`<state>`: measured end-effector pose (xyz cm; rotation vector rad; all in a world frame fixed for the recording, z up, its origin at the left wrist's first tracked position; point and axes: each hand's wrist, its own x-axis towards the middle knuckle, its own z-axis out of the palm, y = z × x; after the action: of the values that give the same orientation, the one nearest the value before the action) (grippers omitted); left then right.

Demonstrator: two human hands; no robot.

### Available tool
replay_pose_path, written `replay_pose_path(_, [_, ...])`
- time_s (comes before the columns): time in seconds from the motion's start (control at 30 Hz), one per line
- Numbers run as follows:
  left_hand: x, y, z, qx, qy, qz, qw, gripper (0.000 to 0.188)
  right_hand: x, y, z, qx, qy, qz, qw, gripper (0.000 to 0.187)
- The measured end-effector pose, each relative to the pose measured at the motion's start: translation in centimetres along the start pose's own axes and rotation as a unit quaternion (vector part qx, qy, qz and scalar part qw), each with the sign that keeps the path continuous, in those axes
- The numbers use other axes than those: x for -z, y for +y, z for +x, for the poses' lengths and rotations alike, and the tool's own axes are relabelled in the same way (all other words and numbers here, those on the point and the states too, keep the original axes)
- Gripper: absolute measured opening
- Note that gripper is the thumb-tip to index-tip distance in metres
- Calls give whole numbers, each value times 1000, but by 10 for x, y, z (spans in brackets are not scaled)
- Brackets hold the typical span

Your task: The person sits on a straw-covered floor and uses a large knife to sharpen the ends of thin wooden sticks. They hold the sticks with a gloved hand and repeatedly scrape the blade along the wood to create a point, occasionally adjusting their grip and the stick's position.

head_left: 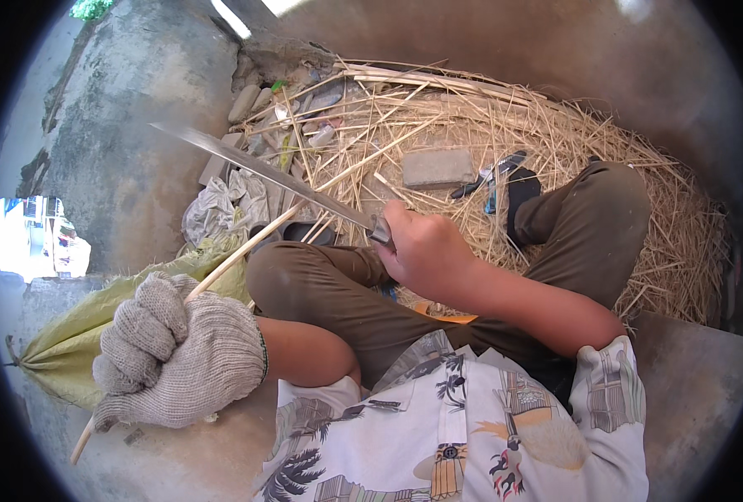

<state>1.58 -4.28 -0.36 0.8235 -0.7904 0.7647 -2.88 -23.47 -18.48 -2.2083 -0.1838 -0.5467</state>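
My left hand (179, 351), in a grey knitted glove, is closed around a long, thin pale strip (236, 256) that looks like split bamboo. A short end of the strip sticks out below the glove; the longer part slants up to the right, over the litter. Bare-skinned, my right hand (430, 247) grips a long knife (262, 170) by its handle, which is mostly hidden in the fist. The narrow blade points to the upper left and crosses the strip beyond my left hand. Whether the edge touches the strip, I cannot tell.
Pale shavings and strips (555, 125) are heaped along the wall. A grey brick (437, 168) lies ahead of my crossed legs (572, 222). On the left are a yellow-green sack (61, 343), a whitish plastic bag (212, 211) and stones (244, 104). Dark footwear (306, 235) sits behind my knee.
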Motion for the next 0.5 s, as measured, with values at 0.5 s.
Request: replay_pose_path(0.5, [6, 6, -3, 7, -54, -218, 974, 56, 20, -14, 2, 2, 4, 11, 1000, 31])
